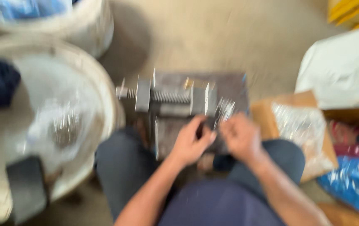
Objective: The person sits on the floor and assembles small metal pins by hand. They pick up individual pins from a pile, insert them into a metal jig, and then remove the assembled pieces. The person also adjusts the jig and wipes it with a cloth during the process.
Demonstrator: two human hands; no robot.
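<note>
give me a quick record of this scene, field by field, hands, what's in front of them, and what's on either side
Left hand: left hand at the near edge of the metal vise; grip blurred
Right hand: right hand close beside it, near shiny small parts
Vise: on a dark block, screw running sideways
Left side: pale tub with shiny pieces
Right side: cardboard box with a clear bag
Sharpness: heavy blur

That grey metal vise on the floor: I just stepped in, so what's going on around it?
A seated person has both bare hands at the near side of the grey metal screw vise. The left hand and the right hand are close together over something small; blur hides what. A white bucket of shiny metal parts stands to the left.
</note>
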